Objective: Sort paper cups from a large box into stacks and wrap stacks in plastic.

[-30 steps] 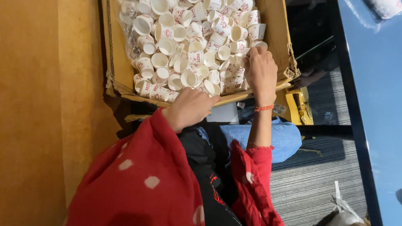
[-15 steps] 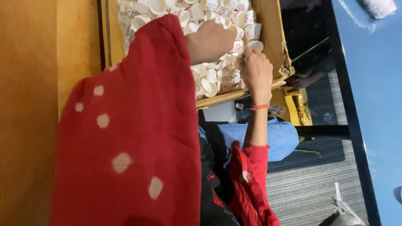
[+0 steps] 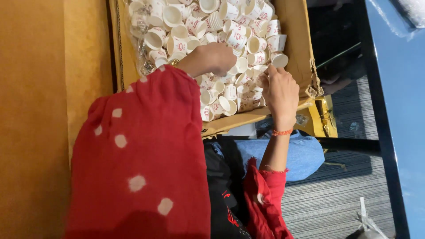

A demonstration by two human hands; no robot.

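At the top of the frame a cardboard box lay heaped with small white paper cups. The left hand, reaching out of a red dotted sleeve, was curled down into the pile at upper centre; whether its fingers clamped a cup could not be told. The right hand rested on cups at the box's lower right edge, fingers together and bent. The heap looked mostly loose and unsorted, so much seemed left.

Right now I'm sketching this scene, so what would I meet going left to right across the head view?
Orange wall → red spotted sleeve → left hand in the cardboard box of white paper cups → right hand → black frame bar → blue surface.
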